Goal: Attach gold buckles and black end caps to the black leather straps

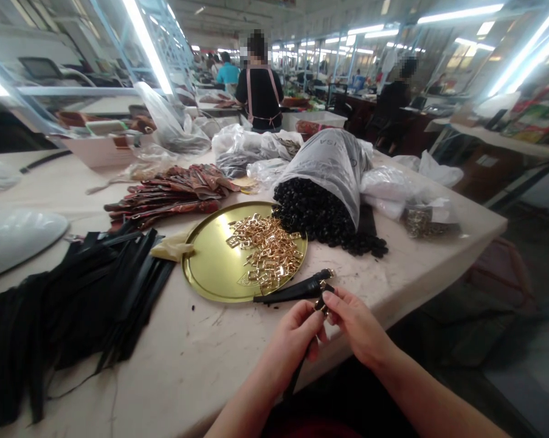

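Both hands meet at the table's near edge. My left hand (296,340) is closed round a narrow black strap (296,380) that hangs down below the fist. My right hand (354,322) pinches a small gold buckle (322,304) at the strap's top end. Just beyond the fingers lie finished black straps with gold buckles (296,291). A round gold tray (210,267) behind them carries a heap of loose gold buckles (265,246).
A pile of black straps (73,310) covers the table's left side. A plastic bag spills black pieces (320,213) to the right of the tray. Reddish-brown straps (169,194), more plastic bags and a white dish (14,237) lie around. People stand at benches far behind.
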{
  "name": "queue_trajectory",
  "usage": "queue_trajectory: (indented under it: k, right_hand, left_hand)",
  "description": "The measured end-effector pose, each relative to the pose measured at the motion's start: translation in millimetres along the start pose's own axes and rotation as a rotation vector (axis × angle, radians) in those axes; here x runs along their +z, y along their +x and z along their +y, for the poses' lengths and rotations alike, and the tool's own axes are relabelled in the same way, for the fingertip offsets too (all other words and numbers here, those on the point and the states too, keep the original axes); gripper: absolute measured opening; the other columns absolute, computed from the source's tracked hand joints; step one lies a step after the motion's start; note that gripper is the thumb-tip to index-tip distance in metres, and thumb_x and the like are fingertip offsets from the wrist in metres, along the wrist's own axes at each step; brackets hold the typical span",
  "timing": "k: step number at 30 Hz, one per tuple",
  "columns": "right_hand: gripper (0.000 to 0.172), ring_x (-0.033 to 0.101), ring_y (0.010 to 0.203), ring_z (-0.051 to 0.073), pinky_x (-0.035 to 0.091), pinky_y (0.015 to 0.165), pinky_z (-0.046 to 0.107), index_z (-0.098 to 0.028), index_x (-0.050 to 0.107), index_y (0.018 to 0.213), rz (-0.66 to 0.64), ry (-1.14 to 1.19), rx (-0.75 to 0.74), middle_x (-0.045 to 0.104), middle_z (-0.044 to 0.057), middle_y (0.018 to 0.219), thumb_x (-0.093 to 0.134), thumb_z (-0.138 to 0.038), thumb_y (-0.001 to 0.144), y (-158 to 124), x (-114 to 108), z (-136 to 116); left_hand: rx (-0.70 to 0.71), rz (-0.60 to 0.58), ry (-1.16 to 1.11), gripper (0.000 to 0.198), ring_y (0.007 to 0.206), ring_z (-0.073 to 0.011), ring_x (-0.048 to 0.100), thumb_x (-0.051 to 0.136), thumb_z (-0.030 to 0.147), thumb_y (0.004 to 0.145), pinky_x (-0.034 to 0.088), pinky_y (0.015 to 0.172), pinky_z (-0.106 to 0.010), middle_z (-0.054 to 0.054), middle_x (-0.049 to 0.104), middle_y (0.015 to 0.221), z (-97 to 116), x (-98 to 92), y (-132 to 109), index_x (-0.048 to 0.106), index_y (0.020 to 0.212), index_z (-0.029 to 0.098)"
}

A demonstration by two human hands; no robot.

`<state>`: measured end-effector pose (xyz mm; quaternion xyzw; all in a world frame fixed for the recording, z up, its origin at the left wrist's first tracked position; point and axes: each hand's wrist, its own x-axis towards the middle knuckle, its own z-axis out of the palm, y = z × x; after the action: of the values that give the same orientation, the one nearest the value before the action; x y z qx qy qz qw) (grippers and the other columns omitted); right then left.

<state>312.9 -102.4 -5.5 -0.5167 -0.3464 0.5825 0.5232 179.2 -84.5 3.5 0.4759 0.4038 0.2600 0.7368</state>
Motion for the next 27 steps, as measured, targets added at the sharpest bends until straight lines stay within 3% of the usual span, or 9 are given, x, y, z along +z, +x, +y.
queue_trajectory:
  k: [4,10,12,16,18,20,24,27]
  right_hand:
    - [0.023,0.041,0.057,0.011,0.034,0.056,0.024,-0.018,0.052,0.071,-0.07,-0.248,-0.106,0.047,-0.003,0.061,0.054,-0.039,0.08,0,-4,-7]
    - [0.02,0.042,0.063,0.014,0.032,0.058,0.027,-0.02,0.051,0.062,0.126,-0.713,-0.424,0.048,0.0,0.065,0.059,-0.033,0.075,-6,-5,-10]
    - [0.021,0.041,0.06,0.013,0.031,0.056,0.026,-0.02,0.051,0.063,0.082,-0.602,-0.357,0.046,-0.001,0.062,0.058,-0.035,0.075,-8,-3,-11]
    - [0.027,0.035,0.048,0.01,0.03,0.048,0.023,-0.019,0.047,0.068,-0.074,-0.035,0.019,0.04,-0.005,0.055,0.054,-0.043,0.077,-11,1,-10]
    - [0.028,0.034,0.048,0.009,0.03,0.048,0.023,-0.019,0.046,0.069,-0.076,0.049,0.061,0.038,-0.005,0.055,0.053,-0.044,0.077,-15,1,-10]
    - [0.025,0.037,0.051,0.011,0.031,0.051,0.025,-0.019,0.047,0.067,-0.001,-0.138,-0.088,0.04,-0.004,0.057,0.052,-0.041,0.079,-21,-1,-12]
    - [0.013,0.046,0.07,0.017,0.034,0.067,0.03,-0.02,0.055,0.068,0.083,-0.719,-0.565,0.052,0.002,0.07,0.057,-0.031,0.076,-35,-8,-16]
    - [0.012,0.046,0.066,0.016,0.035,0.062,0.029,-0.021,0.054,0.071,0.05,-0.762,-0.573,0.051,0.001,0.068,0.053,-0.028,0.079,-37,-11,-16]
  left_hand:
    - [0.033,0.01,0.077,0.025,0.038,-0.0044,0.041,0.051,0.042,0.079,0.031,0.04,-0.017,0.005,0.054,0.06,3,0.1,-2,0.049,0.073,0.017]
    - [0.018,0.004,0.051,0.027,0.044,-0.0084,0.049,0.05,0.044,0.078,0.036,0.044,-0.019,0.003,0.057,0.06,-2,1.3,-5,0.047,0.07,0.018]
    - [0.006,-0.002,0.015,0.027,0.044,-0.0083,0.05,0.05,0.044,0.078,0.037,0.045,-0.019,0.002,0.059,0.062,-3,2.9,-6,0.048,0.071,0.018]
    - [0.028,0.027,-0.009,0.028,0.042,-0.008,0.048,0.052,0.045,0.076,0.036,0.043,-0.02,0.002,0.058,0.058,-1,10.3,-12,0.048,0.072,0.018]
    - [0.046,0.045,-0.011,0.028,0.04,-0.0069,0.046,0.052,0.045,0.076,0.034,0.041,-0.019,0.003,0.057,0.059,-1,14.9,-14,0.048,0.071,0.017]
    - [0.049,0.057,-0.013,0.029,0.038,-0.0055,0.043,0.051,0.045,0.076,0.031,0.039,-0.018,0.003,0.057,0.06,-3,18.9,-15,0.047,0.069,0.017]
    - [0.051,0.094,-0.019,0.027,0.036,-0.0051,0.041,0.053,0.043,0.074,0.028,0.036,-0.018,0.005,0.053,0.054,-8,24.0,-18,0.045,0.067,0.018]
    - [0.038,0.058,-0.046,0.028,0.038,-0.0053,0.045,0.054,0.043,0.074,0.029,0.037,-0.017,0.004,0.056,0.056,-7,24.4,-22,0.045,0.068,0.018]
